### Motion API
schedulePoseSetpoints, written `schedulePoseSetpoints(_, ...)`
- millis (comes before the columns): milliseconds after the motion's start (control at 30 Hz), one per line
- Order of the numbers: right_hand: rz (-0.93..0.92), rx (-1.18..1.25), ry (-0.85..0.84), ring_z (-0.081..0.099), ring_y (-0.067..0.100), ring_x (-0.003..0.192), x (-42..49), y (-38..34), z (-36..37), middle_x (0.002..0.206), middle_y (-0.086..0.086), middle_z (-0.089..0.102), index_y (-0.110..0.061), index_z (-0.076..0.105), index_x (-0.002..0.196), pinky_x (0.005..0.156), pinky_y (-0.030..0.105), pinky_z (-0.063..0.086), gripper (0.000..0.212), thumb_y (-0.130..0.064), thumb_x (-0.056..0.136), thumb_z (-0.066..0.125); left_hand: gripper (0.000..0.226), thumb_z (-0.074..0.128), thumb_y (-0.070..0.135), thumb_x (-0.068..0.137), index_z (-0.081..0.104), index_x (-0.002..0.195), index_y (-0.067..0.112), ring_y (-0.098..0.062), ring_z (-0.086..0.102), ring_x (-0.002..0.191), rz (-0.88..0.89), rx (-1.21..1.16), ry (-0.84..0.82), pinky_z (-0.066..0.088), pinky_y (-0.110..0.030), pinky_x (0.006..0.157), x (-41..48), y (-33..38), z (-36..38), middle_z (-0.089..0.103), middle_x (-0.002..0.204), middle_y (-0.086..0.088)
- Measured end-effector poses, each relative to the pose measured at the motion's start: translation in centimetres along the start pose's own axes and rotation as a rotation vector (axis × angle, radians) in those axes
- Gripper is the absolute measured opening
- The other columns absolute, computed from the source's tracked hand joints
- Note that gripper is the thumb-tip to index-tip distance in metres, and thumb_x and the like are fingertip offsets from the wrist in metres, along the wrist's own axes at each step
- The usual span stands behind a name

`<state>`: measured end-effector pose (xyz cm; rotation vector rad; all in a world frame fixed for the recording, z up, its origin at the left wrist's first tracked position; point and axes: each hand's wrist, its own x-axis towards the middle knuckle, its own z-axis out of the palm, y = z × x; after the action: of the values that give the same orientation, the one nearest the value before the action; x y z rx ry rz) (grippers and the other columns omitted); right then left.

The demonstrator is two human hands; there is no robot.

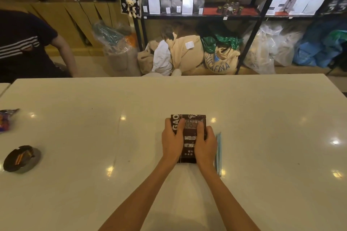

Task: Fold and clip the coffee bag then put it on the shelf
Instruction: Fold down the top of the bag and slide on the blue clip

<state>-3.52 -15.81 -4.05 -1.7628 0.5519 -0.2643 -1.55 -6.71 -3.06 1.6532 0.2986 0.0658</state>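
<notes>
Black coffee bag ("GAO", "BAKED.COF", "NET.WEIG") lies flat, fingers of left hand and right hand clasping its edges

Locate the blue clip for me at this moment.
In the head view, the blue clip lies on the white table just right of the coffee bag, beside the right hand.

Both arms reach forward. The left hand and right hand grip the coffee bag by its sides, thumbs on top.
</notes>
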Motion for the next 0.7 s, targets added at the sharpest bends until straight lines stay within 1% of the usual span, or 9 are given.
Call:
schedulePoseSetpoints(67, -0.012, -0.045, -0.044, 0.070, 0.012, 0.074, -0.2, -0.3, 0.2, 0.080, -0.004, 0.069, -0.025, 0.058, 0.088, 0.062, 0.036, 0.061, 0.043, -0.061, 0.092, 0.035, 0.028, 0.055, 0.043, 0.094, 0.053, 0.098, 0.015, -0.009, 0.070, 0.076, 0.012, 0.025, 0.025, 0.059, -0.029, 0.063, 0.3, 0.0, -0.3, 0.069, 0.088, 0.003)
schedulePoseSetpoints(167, -0.127, -0.338, -0.084, 0.064, 0.013, 0.079, 0.4, -1.0, -1.9, 0.085, -0.006, 0.067, -0.020, 0.064, 0.099, 0.058, 0.019, 0.047, 0.048, -0.055, 0.099, 0.030, 0.029, 0.053, 0.042, 0.096, 0.051, 0.098, 0.014, -0.010, 0.068, 0.074, 0.052, 0.054, 0.056, 0.059, -0.031, 0.063, 0.5, -0.1, -0.6, 0.068, 0.086, 0.003)
schedulePoseSetpoints(267, -0.224, -0.670, 0.121, 0.057, 0.023, 0.101, 0.6, 0.6, -6.0, 0.108, 0.004, 0.067, -0.017, 0.059, 0.121, 0.075, 0.033, 0.050, 0.045, -0.052, 0.095, 0.048, 0.021, 0.049, 0.035, 0.098, 0.047, 0.113, 0.021, -0.009, 0.069, 0.079, 0.101, 0.094, 0.061, 0.060, -0.035, 0.068, 0.6, -0.4, -0.9, 0.069, 0.095, 0.001)
schedulePoseSetpoints(333, -0.146, -0.851, 0.038, 0.056, 0.028, 0.107, -0.4, 2.3, -8.3, 0.119, 0.010, 0.060, -0.014, 0.050, 0.132, 0.081, 0.040, 0.053, 0.066, -0.062, 0.087, 0.055, 0.032, 0.047, 0.022, 0.099, 0.038, 0.130, 0.030, -0.012, 0.069, 0.079, 0.149, 0.095, 0.020, 0.060, -0.034, 0.066, 0.6, -0.7, -1.1, 0.067, 0.101, 0.004)
schedulePoseSetpoints(400, -0.147, -0.954, -0.119, 0.058, 0.022, 0.096, -1.4, 4.4, -9.9, 0.111, 0.005, 0.060, -0.016, 0.051, 0.130, 0.072, 0.032, 0.053, 0.062, -0.058, 0.086, 0.059, 0.047, 0.043, 0.008, 0.098, 0.031, 0.135, 0.035, -0.013, 0.067, 0.077, 0.224, 0.095, -0.038, 0.058, -0.029, 0.061, 0.5, -0.9, -1.4, 0.062, 0.108, 0.006)
schedulePoseSetpoints(467, -0.160, -0.862, -0.187, 0.057, 0.009, 0.078, -1.4, 4.9, -11.7, 0.094, -0.005, 0.060, -0.021, 0.058, 0.122, 0.059, 0.021, 0.045, 0.038, -0.040, 0.090, 0.062, 0.042, 0.040, 0.002, 0.097, 0.039, 0.126, 0.032, -0.006, 0.062, 0.087, 0.339, 0.187, -0.078, 0.055, -0.024, 0.066, 0.7, -1.3, -1.7, 0.054, 0.113, 0.007)
schedulePoseSetpoints(533, -0.144, -0.646, -0.171, 0.057, 0.004, 0.075, -0.8, 4.1, -13.2, 0.094, -0.004, 0.060, -0.024, 0.062, 0.117, 0.059, 0.015, 0.042, 0.025, -0.026, 0.092, 0.063, 0.030, 0.040, 0.004, 0.092, 0.052, 0.106, 0.027, -0.007, 0.058, 0.094, 0.411, 0.278, -0.128, 0.056, -0.027, 0.071, 1.0, -1.8, -1.9, 0.049, 0.109, 0.002)
schedulePoseSetpoints(600, -0.166, -0.417, -0.167, 0.058, 0.004, 0.081, -0.1, 2.7, -14.0, 0.100, 0.000, 0.062, -0.026, 0.064, 0.114, 0.064, 0.014, 0.046, 0.024, -0.015, 0.093, 0.062, 0.023, 0.040, 0.007, 0.087, 0.057, 0.089, 0.022, -0.009, 0.057, 0.096, 0.387, 0.273, -0.150, 0.058, -0.036, 0.074, 1.1, -2.2, -1.8, 0.047, 0.106, 0.000)
schedulePoseSetpoints(700, -0.223, -0.202, -0.229, 0.061, 0.008, 0.082, -0.3, 0.5, -13.1, 0.100, -0.006, 0.068, -0.024, 0.069, 0.114, 0.066, 0.014, 0.048, 0.023, -0.015, 0.096, 0.057, 0.021, 0.041, 0.008, 0.089, 0.060, 0.086, 0.015, -0.010, 0.058, 0.096, 0.344, 0.170, -0.161, 0.058, -0.039, 0.075, 1.1, -2.3, -1.8, 0.048, 0.105, 0.000)
